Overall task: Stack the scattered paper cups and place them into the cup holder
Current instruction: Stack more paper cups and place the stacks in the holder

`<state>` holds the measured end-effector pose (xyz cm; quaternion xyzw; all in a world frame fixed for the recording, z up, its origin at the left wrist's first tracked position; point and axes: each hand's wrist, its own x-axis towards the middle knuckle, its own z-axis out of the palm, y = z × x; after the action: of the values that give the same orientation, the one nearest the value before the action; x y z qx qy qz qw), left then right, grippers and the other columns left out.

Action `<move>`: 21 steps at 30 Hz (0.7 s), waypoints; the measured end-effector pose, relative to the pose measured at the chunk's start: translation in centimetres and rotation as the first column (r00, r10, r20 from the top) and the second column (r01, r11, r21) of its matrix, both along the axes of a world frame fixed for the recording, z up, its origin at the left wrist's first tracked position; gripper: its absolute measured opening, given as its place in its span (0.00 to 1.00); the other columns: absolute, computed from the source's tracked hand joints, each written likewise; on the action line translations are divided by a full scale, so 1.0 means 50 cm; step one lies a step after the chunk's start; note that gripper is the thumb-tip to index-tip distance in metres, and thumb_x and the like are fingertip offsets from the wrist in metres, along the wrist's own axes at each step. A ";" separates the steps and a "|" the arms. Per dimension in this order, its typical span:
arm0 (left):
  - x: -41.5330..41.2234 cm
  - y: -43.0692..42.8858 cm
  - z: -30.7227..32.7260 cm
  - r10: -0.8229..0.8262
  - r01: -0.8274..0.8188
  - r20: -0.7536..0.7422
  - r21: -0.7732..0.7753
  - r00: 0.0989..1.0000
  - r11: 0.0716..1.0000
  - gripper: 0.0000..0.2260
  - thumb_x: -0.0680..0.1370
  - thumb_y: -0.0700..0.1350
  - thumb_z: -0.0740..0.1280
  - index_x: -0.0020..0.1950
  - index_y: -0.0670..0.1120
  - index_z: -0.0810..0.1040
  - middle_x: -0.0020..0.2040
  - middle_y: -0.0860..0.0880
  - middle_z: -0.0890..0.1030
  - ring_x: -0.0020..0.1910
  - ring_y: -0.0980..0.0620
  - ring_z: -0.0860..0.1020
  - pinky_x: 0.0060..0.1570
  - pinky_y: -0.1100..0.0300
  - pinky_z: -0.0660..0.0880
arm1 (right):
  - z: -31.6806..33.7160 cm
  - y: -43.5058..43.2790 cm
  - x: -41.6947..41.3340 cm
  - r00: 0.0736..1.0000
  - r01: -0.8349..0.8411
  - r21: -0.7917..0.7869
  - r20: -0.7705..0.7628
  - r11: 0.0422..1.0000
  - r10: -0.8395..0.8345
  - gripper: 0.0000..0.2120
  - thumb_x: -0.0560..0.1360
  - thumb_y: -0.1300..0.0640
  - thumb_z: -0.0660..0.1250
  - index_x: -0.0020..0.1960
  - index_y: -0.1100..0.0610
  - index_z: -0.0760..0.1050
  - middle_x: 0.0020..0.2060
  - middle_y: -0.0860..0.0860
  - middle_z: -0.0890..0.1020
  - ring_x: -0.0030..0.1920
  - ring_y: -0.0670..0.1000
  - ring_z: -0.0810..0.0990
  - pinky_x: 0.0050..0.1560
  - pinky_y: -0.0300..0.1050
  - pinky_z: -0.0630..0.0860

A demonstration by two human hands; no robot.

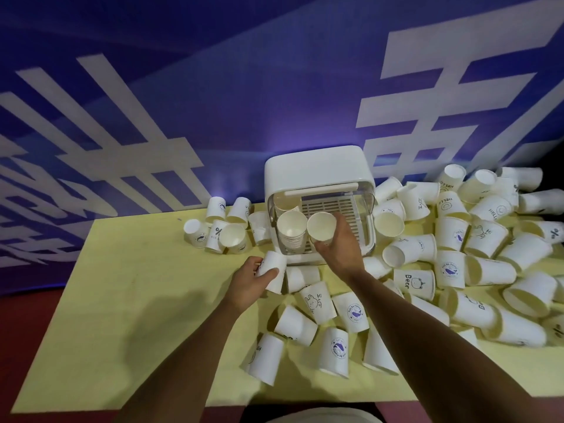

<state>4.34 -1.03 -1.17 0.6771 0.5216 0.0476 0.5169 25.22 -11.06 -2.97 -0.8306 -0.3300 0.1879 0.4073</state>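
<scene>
A person's two bare arms reach over a yellow table (137, 300) strewn with white paper cups. The right hand (338, 248) curls its fingers round one cup (320, 225), mouth facing the viewer, at the open front of a white cup holder (317, 166). Just beside it, a nested stack (291, 232) stands inside the holder. The left hand (248, 282) grips a second cup (274, 271) near the holder's base, thumb across its side.

Likely risks: the held cup could catch the stack's rim and tip it out, since the two are so close. The right forearm also hangs low over loose cups and could sweep some toward the table edge.

Readable print on the cups – "Bear" (409, 280) with a small bear face, "Hi" (319, 296) with a rabbit, "HELLO" (445, 198), and a percent sign. Round whale badges carry text too small to read. A blue banner (213, 87) behind shows large white characters, only partly in view.
</scene>
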 end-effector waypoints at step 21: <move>0.073 -0.017 0.038 0.173 -0.079 0.179 -0.439 0.969 0.895 0.18 0.78 0.58 0.68 0.61 0.49 0.79 0.54 0.47 0.85 0.54 0.47 0.83 0.43 0.55 0.81 | 0.002 -0.074 -0.054 0.772 -0.451 -0.192 0.407 0.871 0.489 0.36 0.72 0.50 0.72 0.76 0.44 0.62 0.75 0.50 0.67 0.73 0.54 0.67 0.71 0.52 0.70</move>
<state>7.98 -1.89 0.74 0.5027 0.5037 0.0378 0.7015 22.52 -14.75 -2.87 -0.7581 -0.6028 0.1034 0.2265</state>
